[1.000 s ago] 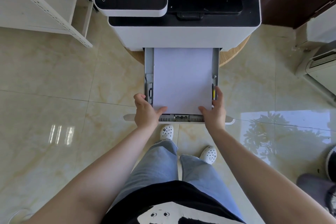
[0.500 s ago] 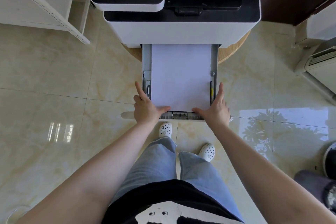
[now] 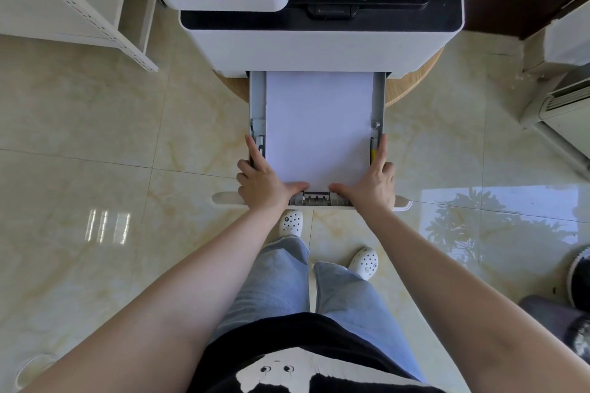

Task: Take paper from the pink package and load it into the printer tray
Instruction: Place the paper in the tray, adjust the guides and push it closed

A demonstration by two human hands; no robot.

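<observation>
Both hands, left (image 3: 263, 183) and right (image 3: 372, 183), lie spread flat, thumbs on the paper (image 3: 319, 131) in the pulled-out printer tray (image 3: 257, 99)

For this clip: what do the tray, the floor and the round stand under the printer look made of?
Tray: grey matte moulded plastic, apparently, with small clips and guides. Floor: glossy polished tile, likely marble-look ceramic; veining, grout lines, mirror reflections. Round stand: wood or wood-look laminate, tan with faint grain.

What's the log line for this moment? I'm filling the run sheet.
paper in tray | left hand, right hand at corners | tray out
</observation>
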